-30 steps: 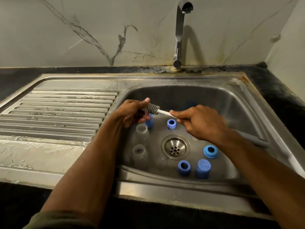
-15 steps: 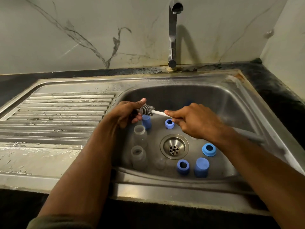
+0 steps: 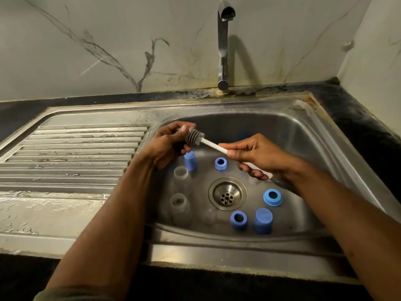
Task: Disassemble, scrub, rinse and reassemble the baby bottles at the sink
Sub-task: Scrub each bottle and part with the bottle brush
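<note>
Head view: your left hand curled round a small part, too hidden to name, with the brush head pushed against it. Your right hand pinched the white brush handle between thumb and fingers. Both hovered over the sink basin.

Progress: disassembly looked complete. Two clear bottles stood open at left; blue rings and caps lay scattered round the drain. Tap showed no water. Scrubbing under way; rinsing and reassembly appeared still to do.
</note>
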